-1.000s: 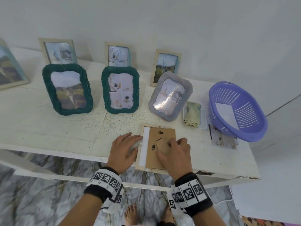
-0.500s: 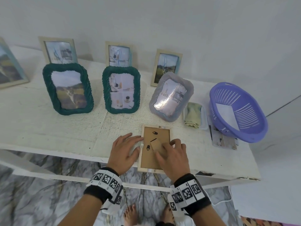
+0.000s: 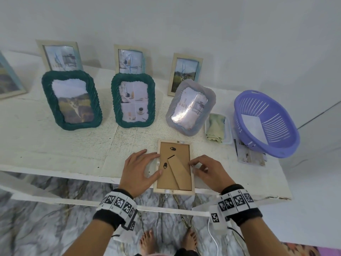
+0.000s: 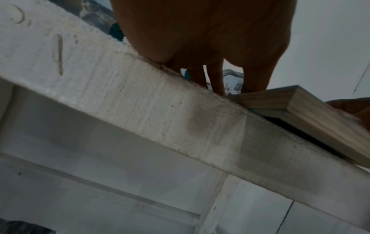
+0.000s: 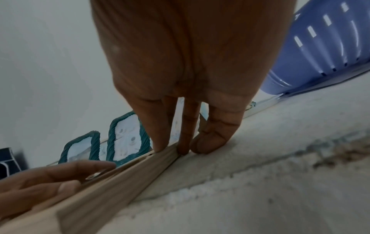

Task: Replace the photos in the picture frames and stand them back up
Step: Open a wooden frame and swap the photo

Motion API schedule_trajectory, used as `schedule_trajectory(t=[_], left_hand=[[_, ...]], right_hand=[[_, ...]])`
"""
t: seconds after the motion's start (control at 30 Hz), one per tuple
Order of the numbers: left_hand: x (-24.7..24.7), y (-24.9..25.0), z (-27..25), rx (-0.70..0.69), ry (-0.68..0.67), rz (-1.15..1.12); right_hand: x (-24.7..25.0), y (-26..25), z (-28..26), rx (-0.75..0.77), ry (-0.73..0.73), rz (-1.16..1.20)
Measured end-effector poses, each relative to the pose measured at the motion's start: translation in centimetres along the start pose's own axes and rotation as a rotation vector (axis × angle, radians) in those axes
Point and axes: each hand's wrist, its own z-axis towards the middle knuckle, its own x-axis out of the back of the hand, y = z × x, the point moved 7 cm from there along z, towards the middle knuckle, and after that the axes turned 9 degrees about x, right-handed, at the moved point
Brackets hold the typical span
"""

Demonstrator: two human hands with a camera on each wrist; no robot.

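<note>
A light wooden picture frame point(image 3: 192, 178) lies face down at the table's front edge, its near end overhanging a little. Its brown backing board point(image 3: 166, 179) sits inside the rim, with the stand flap point(image 3: 180, 171) lying flat on it. My left hand point(image 3: 145, 163) lies flat beside the frame's left rim, fingers straight, thumb on the backing's lower left. My right hand point(image 3: 198, 166) touches the right rim with its fingertips. The right wrist view shows those fingertips point(image 5: 185, 148) on the frame's edge point(image 5: 120, 178). In the left wrist view the frame's corner point(image 4: 320, 120) juts past the table edge.
Two green woven frames point(image 3: 71, 99) point(image 3: 133, 102) and a grey one point(image 3: 191, 107) stand mid-table, with three wooden frames point(image 3: 185, 73) behind. A folded cloth point(image 3: 215, 127) lies in a small tray. A purple basket point(image 3: 287, 143) and loose photos point(image 3: 249, 157) are at the right.
The backing board, earlier askew with white showing at its left, now sits square inside the frame. My right hand left the backing for the right rim.
</note>
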Motion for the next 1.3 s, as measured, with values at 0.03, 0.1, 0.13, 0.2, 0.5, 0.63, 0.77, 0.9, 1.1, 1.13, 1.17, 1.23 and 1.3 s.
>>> schedule_trajectory(t=[0.03, 0.1, 0.13, 0.2, 0.5, 0.63, 0.77, 0.9, 1.1, 1.13, 1.17, 1.23, 1.3], left_hand=[[0.0, 0.1, 0.0, -0.002, -0.003, -0.001], [0.1, 0.3, 0.0, -0.005, -0.007, 0.001], [0.2, 0.3, 0.0, -0.004, -0.01, 0.001], [0.1, 0.4, 0.0, -0.001, -0.015, -0.003], [0.0, -0.1, 0.1, 0.036, -0.013, -0.032], [0.0, -0.1, 0.0, 0.017, -0.003, -0.032], [-0.2, -0.1, 0.0, -0.012, -0.013, -0.028], [-0.5, -0.2, 0.0, -0.033, -0.019, -0.008], [-0.5, -0.2, 0.0, -0.029, -0.029, -0.006], [-0.5, -0.2, 0.0, -0.029, -0.031, -0.003], [-0.4, -0.1, 0.0, -0.028, -0.031, -0.004], [-0.4, -0.1, 0.0, -0.025, -0.028, -0.013], [-0.4, -0.2, 0.0, -0.027, -0.026, -0.013]], right_hand=[[0.0, 0.2, 0.1, 0.005, -0.02, 0.0], [0.0, 0.3, 0.5, 0.014, -0.056, 0.003], [-0.1, 0.3, 0.7, 0.02, -0.074, -0.008], [-0.3, 0.1, 1.3, 0.041, -0.101, -0.05], [-1.2, -0.1, 1.6, 0.119, -0.002, -0.238], [-1.2, -0.1, 1.6, 0.113, 0.012, -0.23], [-1.2, -0.1, 1.5, 0.101, 0.027, -0.234], [-1.3, -0.1, 1.5, 0.099, 0.036, -0.252], [-0.9, -0.7, 2.3, 0.061, -0.03, -0.292], [-0.6, -0.9, 2.6, 0.052, -0.013, -0.321], [-0.3, -1.3, 2.9, 0.048, 0.023, -0.357], [0.2, -1.9, 3.8, 0.051, 0.077, -0.398], [-0.1, -2.3, 4.9, 0.047, 0.042, -0.409]])
